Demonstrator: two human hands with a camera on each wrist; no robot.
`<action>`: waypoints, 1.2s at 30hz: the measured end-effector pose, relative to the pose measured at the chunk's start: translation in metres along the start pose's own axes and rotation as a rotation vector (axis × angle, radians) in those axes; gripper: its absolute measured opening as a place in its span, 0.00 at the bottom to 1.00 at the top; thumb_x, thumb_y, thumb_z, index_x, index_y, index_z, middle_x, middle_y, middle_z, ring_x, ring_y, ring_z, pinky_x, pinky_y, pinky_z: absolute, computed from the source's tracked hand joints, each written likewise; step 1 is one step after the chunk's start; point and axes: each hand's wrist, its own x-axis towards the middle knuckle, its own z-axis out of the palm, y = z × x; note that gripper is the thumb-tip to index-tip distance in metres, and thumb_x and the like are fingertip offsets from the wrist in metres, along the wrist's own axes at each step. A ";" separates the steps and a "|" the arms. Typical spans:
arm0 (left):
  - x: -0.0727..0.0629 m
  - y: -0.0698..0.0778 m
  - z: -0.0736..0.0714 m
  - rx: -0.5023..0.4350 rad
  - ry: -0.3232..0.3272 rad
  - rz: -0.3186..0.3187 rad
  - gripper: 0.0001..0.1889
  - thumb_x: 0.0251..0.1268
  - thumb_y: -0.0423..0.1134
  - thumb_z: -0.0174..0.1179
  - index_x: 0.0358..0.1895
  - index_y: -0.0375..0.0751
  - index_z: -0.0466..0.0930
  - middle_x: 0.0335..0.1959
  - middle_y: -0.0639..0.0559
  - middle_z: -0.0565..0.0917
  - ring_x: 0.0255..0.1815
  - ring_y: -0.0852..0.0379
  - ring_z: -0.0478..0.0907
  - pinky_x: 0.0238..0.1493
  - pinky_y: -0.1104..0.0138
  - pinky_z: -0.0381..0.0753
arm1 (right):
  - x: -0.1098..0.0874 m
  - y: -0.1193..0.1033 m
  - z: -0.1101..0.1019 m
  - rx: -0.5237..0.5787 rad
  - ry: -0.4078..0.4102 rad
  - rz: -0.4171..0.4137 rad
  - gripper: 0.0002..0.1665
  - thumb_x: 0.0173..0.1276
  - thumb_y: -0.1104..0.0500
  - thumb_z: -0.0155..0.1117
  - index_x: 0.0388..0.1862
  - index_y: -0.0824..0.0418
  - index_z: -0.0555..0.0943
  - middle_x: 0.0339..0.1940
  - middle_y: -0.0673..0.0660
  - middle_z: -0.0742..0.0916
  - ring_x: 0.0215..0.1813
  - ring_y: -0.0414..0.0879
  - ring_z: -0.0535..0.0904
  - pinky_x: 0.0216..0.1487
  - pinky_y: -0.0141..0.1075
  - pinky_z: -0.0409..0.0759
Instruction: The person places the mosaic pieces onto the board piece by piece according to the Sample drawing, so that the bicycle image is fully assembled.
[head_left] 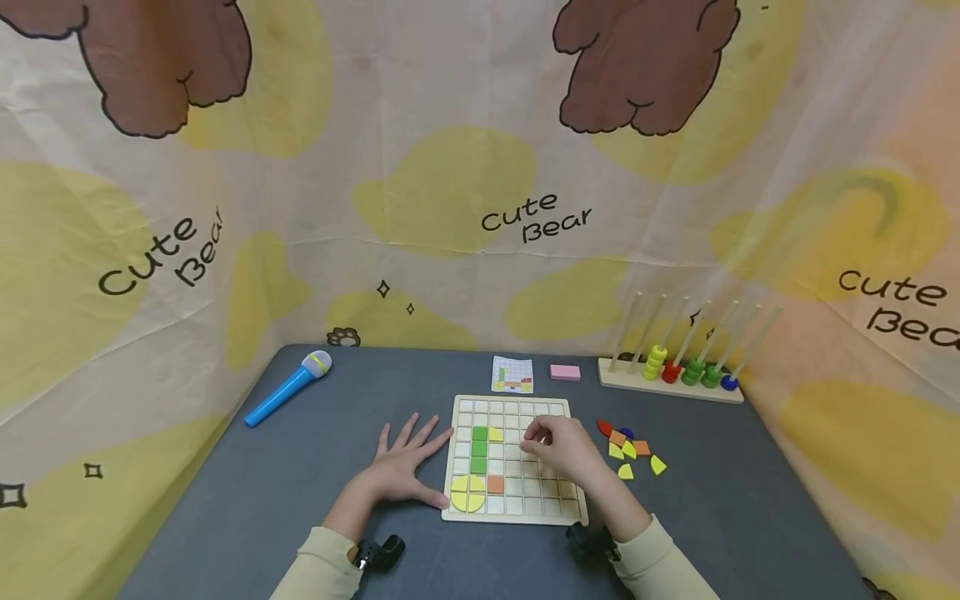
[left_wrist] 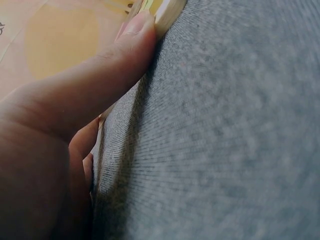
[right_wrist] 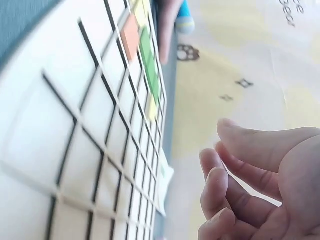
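Note:
A pale wooden grid board (head_left: pixel 525 504) lies on the table. On it are a column of green squares (head_left: pixel 479 449), a yellow piece (head_left: pixel 496 434), an orange square (head_left: pixel 496 484) and yellow quarter-round pieces (head_left: pixel 468 493) grouped in a circle at the lower left. My left hand (head_left: pixel 405 467) is spread flat beside the board's left edge; the left wrist view shows its thumb (left_wrist: pixel 115 60) touching that edge. Over the board's right half hovers my right hand (head_left: pixel 558 450). Its fingers (right_wrist: pixel 217 185) are loosely bent, and no piece shows between thumb and fingertips.
Loose coloured pieces (head_left: pixel 630 450) lie right of the board. Behind it are a pattern card (head_left: pixel 512 375) and a pink block (head_left: pixel 565 372). A bead-peg stand (head_left: pixel 671 382) stands back right, a blue toy microphone (head_left: pixel 288 388) back left. A printed curtain (head_left: pixel 450 292) surrounds the table.

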 end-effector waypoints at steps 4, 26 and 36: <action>0.000 0.000 0.001 0.003 0.002 -0.003 0.64 0.37 0.78 0.70 0.82 0.63 0.51 0.85 0.51 0.46 0.84 0.37 0.32 0.72 0.31 0.23 | 0.001 0.009 -0.011 -0.014 0.044 0.049 0.05 0.64 0.56 0.75 0.33 0.52 0.86 0.28 0.46 0.84 0.31 0.43 0.75 0.30 0.33 0.74; 0.001 -0.002 0.002 0.018 0.001 -0.013 0.63 0.37 0.79 0.69 0.81 0.69 0.50 0.85 0.55 0.45 0.84 0.39 0.31 0.72 0.31 0.22 | -0.002 0.067 -0.055 -0.033 0.118 0.159 0.12 0.66 0.56 0.73 0.44 0.61 0.87 0.34 0.54 0.87 0.34 0.47 0.77 0.34 0.34 0.78; 0.002 -0.002 0.001 0.018 0.003 -0.007 0.63 0.37 0.79 0.69 0.81 0.68 0.50 0.85 0.55 0.45 0.84 0.39 0.31 0.72 0.30 0.22 | -0.007 0.094 -0.074 -0.042 0.107 0.218 0.16 0.68 0.55 0.71 0.48 0.64 0.85 0.39 0.58 0.88 0.37 0.48 0.79 0.35 0.35 0.80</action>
